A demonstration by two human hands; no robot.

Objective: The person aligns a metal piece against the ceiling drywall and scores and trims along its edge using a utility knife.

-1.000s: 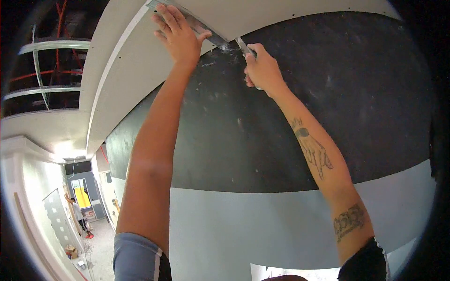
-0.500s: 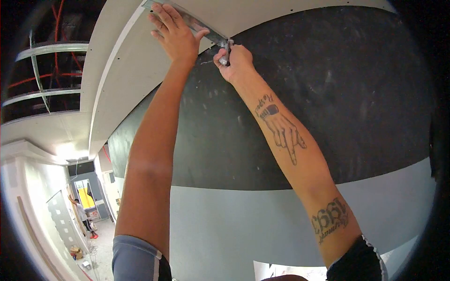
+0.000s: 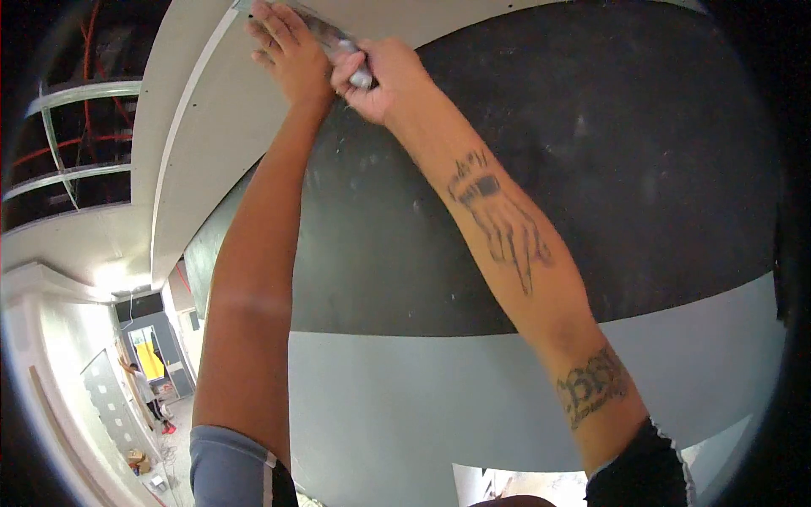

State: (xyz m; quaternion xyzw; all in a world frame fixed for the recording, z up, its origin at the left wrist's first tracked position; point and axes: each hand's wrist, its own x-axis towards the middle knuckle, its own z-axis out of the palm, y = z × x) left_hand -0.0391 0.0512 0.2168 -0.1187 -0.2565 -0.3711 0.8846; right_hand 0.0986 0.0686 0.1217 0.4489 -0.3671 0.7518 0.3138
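My left hand [image 3: 294, 66] lies flat, fingers spread, against a shiny metal strip [image 3: 319, 25] on the pale ceiling board [image 3: 198, 127]. Close beside it, my right hand [image 3: 390, 78] is closed round a grey, metal-looking utility knife [image 3: 361, 78]. The knife's handle end pokes out of the fist; its blade is hidden. Both arms reach up, and the right fist is by the strip, near the left wrist. Below the board stands a curved dark wall panel [image 3: 574, 186].
At the left the ceiling has an opening with metal framing [image 3: 93, 91] and red lines. A light grey band [image 3: 405, 397] runs under the dark panel. Down the corridor another person [image 3: 144, 389] stands by a wall, with boxes [image 3: 138, 460] on the floor nearby.
My right hand has moved up and left along the metal strip with the utility knife, closer to my left hand. The view has shifted slightly; my left hand stays flat on the strip.
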